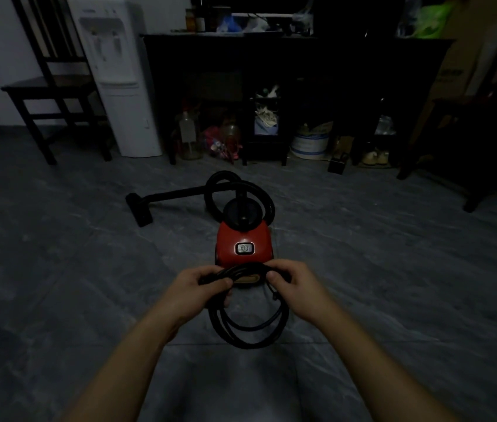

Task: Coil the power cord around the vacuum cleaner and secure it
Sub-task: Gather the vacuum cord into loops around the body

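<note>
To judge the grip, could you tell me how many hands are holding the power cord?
2. The left hand grips the left side of the looped power cord; the right hand holds its right side, both just before the red vacuum cleaner.

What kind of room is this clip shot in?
Likely a dim room in a home: a white water dispenser beside a wooden chair, a dark, cluttered sideboard, and a red vacuum cleaner on the tiled floor.

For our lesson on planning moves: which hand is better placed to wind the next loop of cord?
Probably the right hand: it pinches the power cord at the coil's top, while the left hand grips the bunched loops, anchoring the coil.
</note>
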